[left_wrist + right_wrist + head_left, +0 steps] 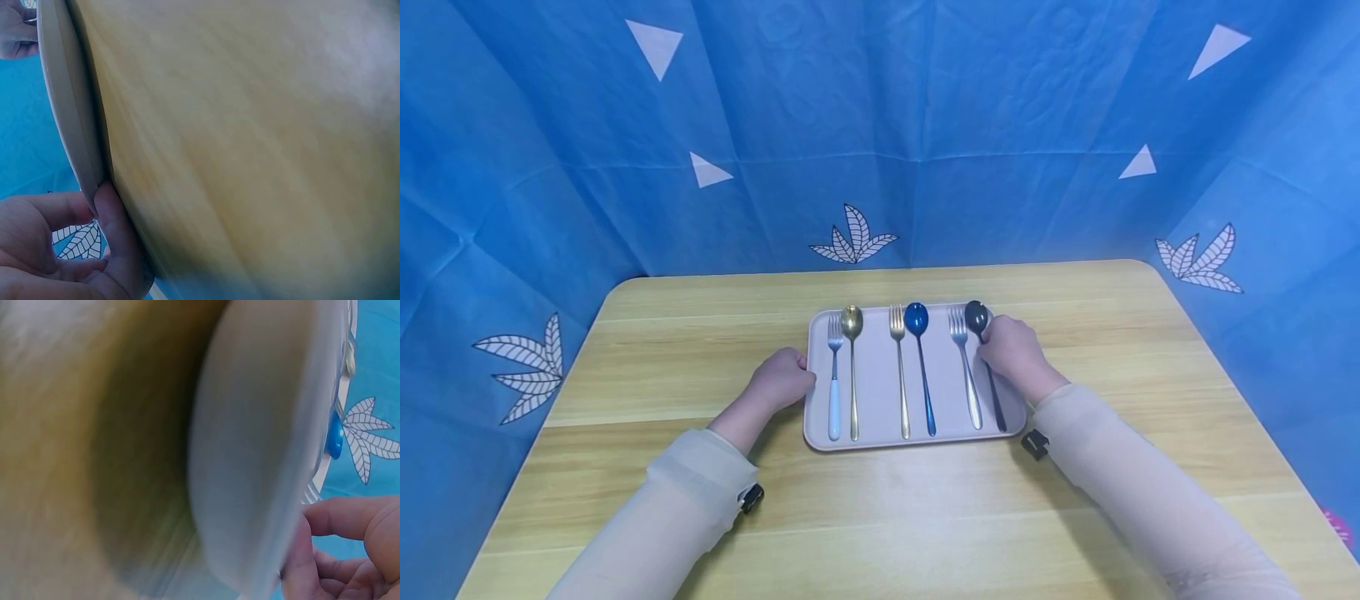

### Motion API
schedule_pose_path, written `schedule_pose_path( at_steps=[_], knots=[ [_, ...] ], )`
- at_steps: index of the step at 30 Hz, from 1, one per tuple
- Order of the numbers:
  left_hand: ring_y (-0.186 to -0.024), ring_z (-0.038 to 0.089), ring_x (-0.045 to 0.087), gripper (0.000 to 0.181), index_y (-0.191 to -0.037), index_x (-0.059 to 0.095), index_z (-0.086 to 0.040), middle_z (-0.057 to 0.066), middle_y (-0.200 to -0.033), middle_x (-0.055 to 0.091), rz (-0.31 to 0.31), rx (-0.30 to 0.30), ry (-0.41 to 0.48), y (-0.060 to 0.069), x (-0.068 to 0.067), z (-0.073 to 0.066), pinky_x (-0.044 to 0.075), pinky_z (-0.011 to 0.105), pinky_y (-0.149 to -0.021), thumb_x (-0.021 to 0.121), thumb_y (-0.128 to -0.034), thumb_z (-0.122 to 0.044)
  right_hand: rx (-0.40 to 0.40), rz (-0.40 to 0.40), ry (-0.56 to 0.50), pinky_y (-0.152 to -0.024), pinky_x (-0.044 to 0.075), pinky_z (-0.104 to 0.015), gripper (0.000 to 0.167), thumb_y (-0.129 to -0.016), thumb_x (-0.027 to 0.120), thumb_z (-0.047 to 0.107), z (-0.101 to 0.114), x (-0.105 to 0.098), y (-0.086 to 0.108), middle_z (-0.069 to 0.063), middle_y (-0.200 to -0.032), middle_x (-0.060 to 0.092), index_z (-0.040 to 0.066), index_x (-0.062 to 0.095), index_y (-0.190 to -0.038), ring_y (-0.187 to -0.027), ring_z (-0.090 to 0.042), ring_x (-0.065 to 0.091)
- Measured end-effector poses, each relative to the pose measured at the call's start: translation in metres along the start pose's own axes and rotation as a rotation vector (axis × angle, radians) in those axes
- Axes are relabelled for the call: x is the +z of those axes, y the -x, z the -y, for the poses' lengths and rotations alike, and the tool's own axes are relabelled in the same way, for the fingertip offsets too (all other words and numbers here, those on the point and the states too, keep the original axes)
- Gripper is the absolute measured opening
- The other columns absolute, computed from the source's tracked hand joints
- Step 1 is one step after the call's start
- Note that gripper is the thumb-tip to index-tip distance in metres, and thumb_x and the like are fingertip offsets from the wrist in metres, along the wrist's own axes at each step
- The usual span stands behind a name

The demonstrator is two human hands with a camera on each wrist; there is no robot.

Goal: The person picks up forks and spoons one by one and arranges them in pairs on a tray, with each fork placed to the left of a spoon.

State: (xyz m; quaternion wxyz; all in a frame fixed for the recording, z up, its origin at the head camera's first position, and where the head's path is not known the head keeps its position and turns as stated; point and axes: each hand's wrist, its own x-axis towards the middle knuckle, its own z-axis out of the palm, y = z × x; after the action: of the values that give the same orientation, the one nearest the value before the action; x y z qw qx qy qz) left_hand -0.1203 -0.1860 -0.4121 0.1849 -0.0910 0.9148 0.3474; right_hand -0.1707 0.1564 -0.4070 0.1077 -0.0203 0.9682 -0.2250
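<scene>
A pale pinkish tray lies lengthwise before me, carrying three forks and three spoons in a row. From left to right are a fork with a light blue handle, a gold spoon, a gold fork, a blue spoon, a silver fork and a black spoon. My left hand pinches the tray's left rim between thumb and finger. At the right rim, my right hand grips the tray, partly covering the black spoon's handle. Whether the tray touches the table cannot be told.
Beneath everything is a wood-grain table with rounded far corners. A blue curtain with white triangles and leaf prints hangs behind it and along both sides. Dark clips show at the sleeve cuffs.
</scene>
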Motion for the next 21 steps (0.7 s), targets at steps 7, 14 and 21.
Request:
schedule_pose_path(
  at_steps=[7,14,21],
  knots=[
    [-0.068,0.023,0.047,0.006,-0.082,0.047,-0.006,0.008,-0.078,0.046,0.004,0.000,0.001,0.002,-0.001,-0.001,0.038,0.032,-0.058,0.051,-0.0782,-0.004,0.001,0.002,-0.025,-0.051,0.039,-0.029,0.041,-0.086,0.063,0.007,-0.003,-0.002,0.001,0.005,-0.049,0.030,0.014,0.038,-0.054,-0.048,-0.013,0.038],
    [-0.067,0.022,0.046,0.005,-0.080,0.047,-0.006,0.007,-0.076,0.045,-0.003,0.010,-0.018,0.001,-0.002,0.000,0.037,0.031,-0.057,0.051,-0.0780,-0.005,-0.003,-0.025,-0.042,-0.061,0.050,-0.036,0.024,-0.087,0.063,0.010,-0.006,-0.009,0.002,-0.008,-0.065,0.058,0.005,0.057,-0.065,-0.063,-0.024,0.057],
    [-0.066,0.022,0.045,0.005,-0.080,0.046,-0.006,0.007,-0.075,0.044,0.003,0.007,-0.009,0.001,-0.001,0.001,0.037,0.032,-0.057,0.051,-0.0783,-0.005,0.021,0.001,-0.039,-0.090,0.052,-0.052,0.033,-0.089,0.057,0.012,-0.012,-0.017,0.006,-0.029,-0.121,0.064,-0.006,0.067,-0.114,-0.106,-0.045,0.063]
  ],
)
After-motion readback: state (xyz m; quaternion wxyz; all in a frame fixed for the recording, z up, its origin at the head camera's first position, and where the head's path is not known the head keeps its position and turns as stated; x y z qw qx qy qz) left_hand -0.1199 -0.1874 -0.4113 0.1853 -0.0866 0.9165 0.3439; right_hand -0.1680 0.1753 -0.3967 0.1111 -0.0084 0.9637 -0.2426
